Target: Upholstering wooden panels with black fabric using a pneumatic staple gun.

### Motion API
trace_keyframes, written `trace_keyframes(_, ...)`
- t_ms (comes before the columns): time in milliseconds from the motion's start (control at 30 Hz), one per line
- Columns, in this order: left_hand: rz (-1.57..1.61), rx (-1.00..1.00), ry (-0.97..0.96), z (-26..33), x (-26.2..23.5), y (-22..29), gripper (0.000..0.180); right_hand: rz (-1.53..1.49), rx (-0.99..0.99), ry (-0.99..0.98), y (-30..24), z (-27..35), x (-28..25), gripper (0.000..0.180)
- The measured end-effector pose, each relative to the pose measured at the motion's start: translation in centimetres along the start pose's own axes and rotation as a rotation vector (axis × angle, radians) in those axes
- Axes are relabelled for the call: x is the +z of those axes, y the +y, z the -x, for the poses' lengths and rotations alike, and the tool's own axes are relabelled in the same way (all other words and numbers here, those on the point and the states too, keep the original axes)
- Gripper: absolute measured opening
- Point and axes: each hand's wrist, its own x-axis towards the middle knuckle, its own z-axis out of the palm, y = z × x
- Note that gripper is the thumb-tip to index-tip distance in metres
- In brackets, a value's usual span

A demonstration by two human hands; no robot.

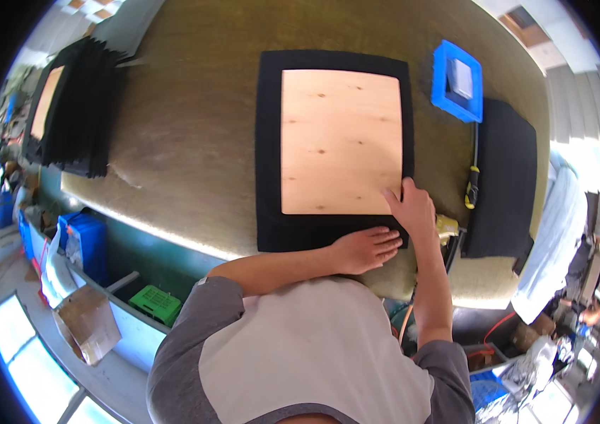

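A pale wooden board [342, 141] with knots lies on a larger sheet of black fabric [269, 155], which shows as a border on all sides. My left hand [367, 251] rests flat on the fabric's near edge, fingers stretched out to the right. At the near right corner, my right hand [413, 206] has its thumb on the board and its other fingers over the right fabric border. The thumb stands apart from the fingers, and nothing is visible between them. Close beside my right forearm lies a yellow and black tool [447, 227], partly hidden by the arm.
A blue tray [448, 99] with a pale pack inside sits at the far right, beside a screwdriver [472, 187] with a yellow and black handle. Black sheets [501, 184] lie farther right. A stack of black-covered panels [77, 106] stands left on the worktable [187, 127].
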Motion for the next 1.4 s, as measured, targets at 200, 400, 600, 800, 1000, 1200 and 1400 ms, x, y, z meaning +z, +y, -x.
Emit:
trace_keyframes(200,0.009,0.084,0.045,0.6,-0.1,0.7,0.05,0.025,-0.071,-0.038,0.1,-2.4,-3.3,0.028)
trace_keyframes(400,0.373,0.019,0.147,-0.7,-3.9,-1.0,0.047,-0.138,-0.565,0.424,-0.8,-19.4,-3.9,0.019)
trace_keyframes(600,-0.225,-0.394,0.389,-6.0,-9.8,-14.5,0.046,0.095,-0.466,0.249,-2.1,-26.5,-4.7,0.024)
trace_keyframes(800,-0.213,-0.459,0.327,-6.0,-8.4,-17.1,0.042,-0.252,-0.636,0.026,-1.3,-24.1,-5.7,0.021)
trace_keyframes(1000,-0.383,-0.451,0.357,-6.7,-8.6,-17.4,0.047,0.156,-0.723,0.373,-0.1,-19.0,-1.5,0.012)
trace_keyframes(1200,-0.25,-0.449,0.243,-7.3,-8.9,-19.5,0.056,0.092,-0.715,0.391,1.4,-14.5,-2.7,0.022)
trace_keyframes(1400,-0.317,-0.448,0.229,-5.7,-9.7,-19.5,0.046,-0.179,0.106,0.424,3.9,5.4,-4.2,0.053)
